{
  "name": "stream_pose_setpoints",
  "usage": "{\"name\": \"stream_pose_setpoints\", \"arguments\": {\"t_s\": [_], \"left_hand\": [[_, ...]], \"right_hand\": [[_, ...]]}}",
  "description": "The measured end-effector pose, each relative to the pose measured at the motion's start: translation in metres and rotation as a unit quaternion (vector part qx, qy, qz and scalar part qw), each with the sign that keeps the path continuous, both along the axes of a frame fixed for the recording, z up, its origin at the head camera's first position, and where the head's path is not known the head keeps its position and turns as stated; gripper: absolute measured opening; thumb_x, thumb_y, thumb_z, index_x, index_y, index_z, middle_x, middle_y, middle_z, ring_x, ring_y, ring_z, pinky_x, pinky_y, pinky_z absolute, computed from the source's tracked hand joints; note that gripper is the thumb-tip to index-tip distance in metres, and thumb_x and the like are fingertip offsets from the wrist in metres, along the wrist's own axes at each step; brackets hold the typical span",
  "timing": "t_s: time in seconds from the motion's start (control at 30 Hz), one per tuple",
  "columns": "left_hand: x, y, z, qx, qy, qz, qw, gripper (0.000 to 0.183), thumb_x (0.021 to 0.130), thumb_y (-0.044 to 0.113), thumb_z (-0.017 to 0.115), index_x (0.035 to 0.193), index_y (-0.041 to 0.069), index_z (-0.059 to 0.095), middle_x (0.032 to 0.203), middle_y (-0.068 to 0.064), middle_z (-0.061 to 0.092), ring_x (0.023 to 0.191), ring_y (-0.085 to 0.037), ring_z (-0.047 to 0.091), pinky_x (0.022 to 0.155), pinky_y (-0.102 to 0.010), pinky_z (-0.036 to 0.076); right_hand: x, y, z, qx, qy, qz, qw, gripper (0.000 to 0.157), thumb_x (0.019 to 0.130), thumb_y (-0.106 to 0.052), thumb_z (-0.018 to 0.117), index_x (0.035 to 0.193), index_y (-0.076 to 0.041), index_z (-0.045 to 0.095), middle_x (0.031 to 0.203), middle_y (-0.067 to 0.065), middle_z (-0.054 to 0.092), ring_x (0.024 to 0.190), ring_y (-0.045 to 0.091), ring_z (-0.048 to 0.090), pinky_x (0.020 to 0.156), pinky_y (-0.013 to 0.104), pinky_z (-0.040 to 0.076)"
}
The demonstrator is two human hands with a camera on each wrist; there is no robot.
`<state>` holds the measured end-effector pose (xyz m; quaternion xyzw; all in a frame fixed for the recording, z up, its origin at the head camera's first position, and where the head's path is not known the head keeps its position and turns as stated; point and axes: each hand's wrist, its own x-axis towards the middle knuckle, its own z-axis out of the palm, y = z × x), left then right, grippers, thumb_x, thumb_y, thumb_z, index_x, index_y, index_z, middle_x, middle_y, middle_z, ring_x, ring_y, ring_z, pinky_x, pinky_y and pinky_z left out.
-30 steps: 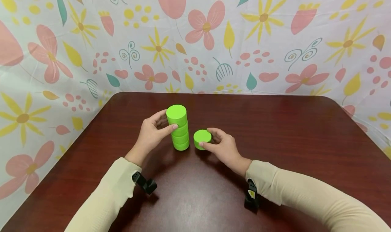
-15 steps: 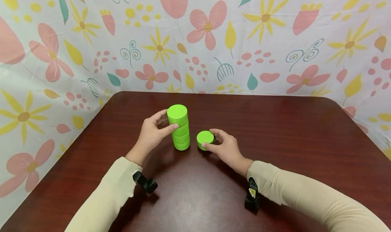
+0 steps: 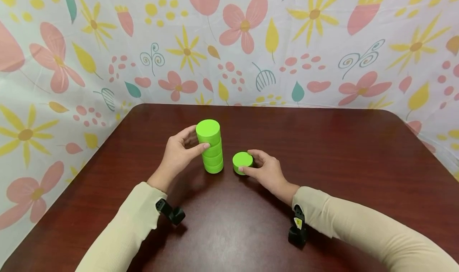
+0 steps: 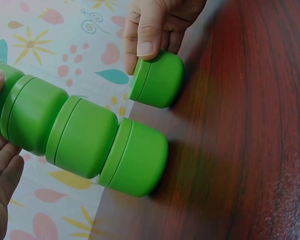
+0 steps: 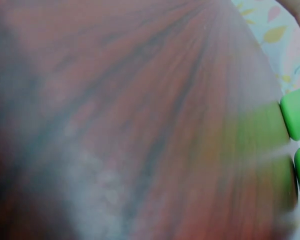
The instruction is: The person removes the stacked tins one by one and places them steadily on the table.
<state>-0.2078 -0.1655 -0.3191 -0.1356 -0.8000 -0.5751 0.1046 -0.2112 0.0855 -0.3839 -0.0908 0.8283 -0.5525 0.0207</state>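
Observation:
A stack of several bright green lidded jars [image 3: 213,150] stands upright on the table. My left hand [image 3: 177,152] grips its upper part from the left, with the thumb on the near side and the fingers behind. Just right of the stack, a single green jar [image 3: 242,161] sits on the table with a small gap between them. My right hand [image 3: 268,171] holds it between the thumb in front and the fingers at the far side. In the left wrist view the lid seams of the stacked jars [image 4: 85,137] show clearly. Two green jars [image 5: 297,116] show at the right wrist view's edge.
The dark red-brown wooden table [image 3: 344,156] has a glossy surface. Behind it and on the left hangs a white flower-print cloth [image 3: 229,45], meeting the table's far edge. Black wrist cameras [image 3: 170,212] hang under both sleeves.
My right hand and the single jar have slid slightly right, widening the gap to the stack. My left hand keeps its hold on the stack. The head view has tilted a little.

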Motion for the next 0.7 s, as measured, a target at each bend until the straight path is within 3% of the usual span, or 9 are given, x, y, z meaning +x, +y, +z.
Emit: {"name": "stream_pose_setpoints", "arguments": {"t_s": [0.43,0.7], "left_hand": [[-0.0004,0.0009,0.0003,0.001,0.007,0.000,1.0000,0.054,0.078,0.010,0.075,0.128,0.006,0.054,0.115,-0.013,0.064,0.104,-0.022,0.062,0.088,-0.036,0.050],[-0.0020,-0.0029,-0.0024,-0.004,0.009,-0.022,0.9997,0.056,0.079,0.010,0.073,0.130,0.007,0.051,0.119,-0.013,0.062,0.109,-0.023,0.059,0.092,-0.038,0.048]], "right_hand": [[0.0017,0.0027,-0.0010,0.002,-0.013,-0.003,1.000,0.062,0.075,-0.020,0.078,0.129,-0.006,0.051,0.126,0.013,0.058,0.115,0.026,0.056,0.091,0.038,0.048],[0.0040,0.0040,0.0037,-0.008,0.001,0.002,1.000,0.069,0.075,-0.023,0.078,0.134,-0.006,0.047,0.134,0.013,0.052,0.123,0.026,0.049,0.097,0.041,0.044]]}}
